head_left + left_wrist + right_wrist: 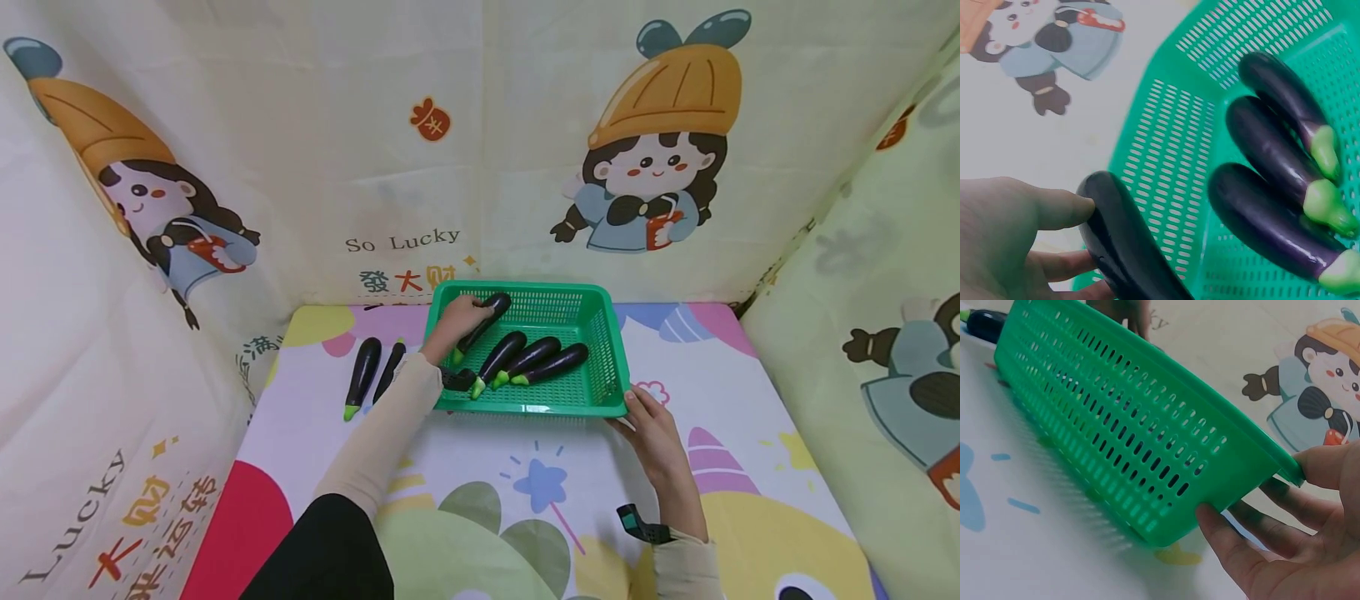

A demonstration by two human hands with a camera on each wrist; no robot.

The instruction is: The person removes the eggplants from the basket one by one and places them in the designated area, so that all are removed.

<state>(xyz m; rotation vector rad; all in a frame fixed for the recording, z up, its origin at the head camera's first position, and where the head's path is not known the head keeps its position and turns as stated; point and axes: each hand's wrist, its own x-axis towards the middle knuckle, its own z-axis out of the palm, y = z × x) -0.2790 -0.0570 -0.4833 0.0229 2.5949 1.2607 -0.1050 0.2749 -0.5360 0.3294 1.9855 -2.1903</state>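
My left hand [457, 323] [1016, 234] pinches a dark purple eggplant [491, 317] [1125, 240] near its rounded end, at the left side of a green plastic basket [536, 410]. Thumb and fingers lie on opposite sides of it in the left wrist view. Three more eggplants [531, 358] [1266, 219] lie side by side in the basket, green stem ends toward the person. With thumb above and fingers below, my right hand [654, 437] [1285, 544] grips the rim at the basket's near right corner, and the basket [1116, 437] looks tilted in the right wrist view.
Two eggplants lie on the table left of the basket: one [363, 375] in full view, the other [390, 367] partly behind the left forearm. A colourful printed cloth [525, 467] covers the table. Cartoon-printed fabric walls [517, 167] stand at the back and both sides.
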